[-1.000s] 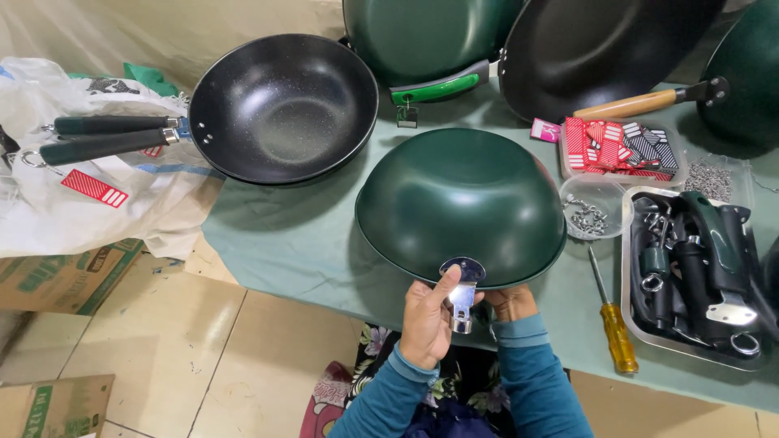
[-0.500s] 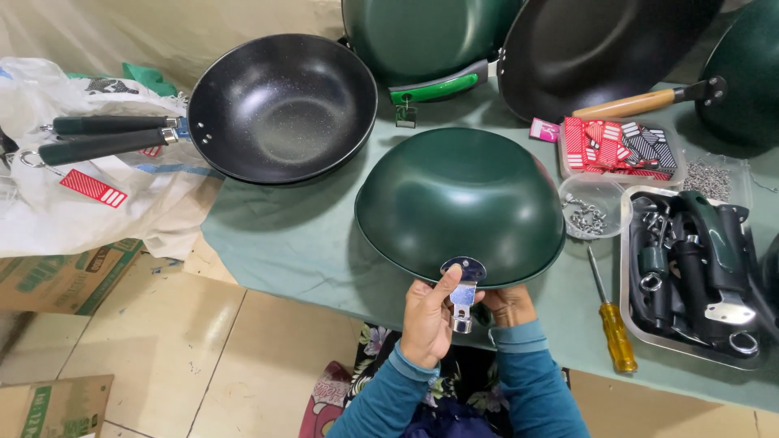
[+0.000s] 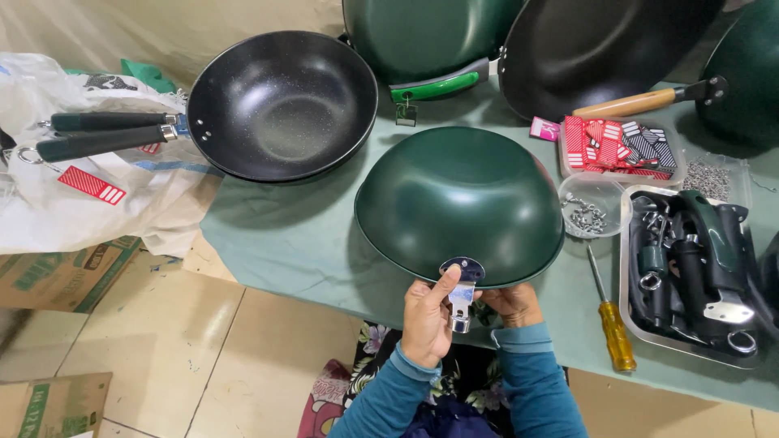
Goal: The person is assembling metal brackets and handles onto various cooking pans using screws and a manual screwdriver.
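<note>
Green-enamelled wok (image 3: 459, 199), turned bottom-up at centre frame on the green tablecloth (image 3: 276, 235), near rim hanging just over the table edge. Glossy dark green outside, smooth and round, no handle on it yet.

Pressed against that near rim, lower centre: a shiny metal handle bracket (image 3: 462, 284), rounded plate on the wok wall, short socket pointing down. Left hand (image 3: 426, 320) clasped on the bracket, thumb flat on the plate, fingers curled round the socket. Right hand (image 3: 510, 302) tucked beneath the rim just beside it, apparently bracing the wok; fingers hidden, so impossible to say whether closed or loose.

Seemingly the seating step: bracket being lined up on the rim, not visibly fastened. Calls next for holding plate flush and steady, and a free hand for hardware.

Lower right: yellow-handled screwdriver (image 3: 613, 324) untouched, beside a metal tray (image 3: 623, 268) of dark handles. Above it, a clear tub (image 3: 588, 212) of small metal fasteners. Upper left: black wok (image 3: 282, 104), handle fitted.
</note>
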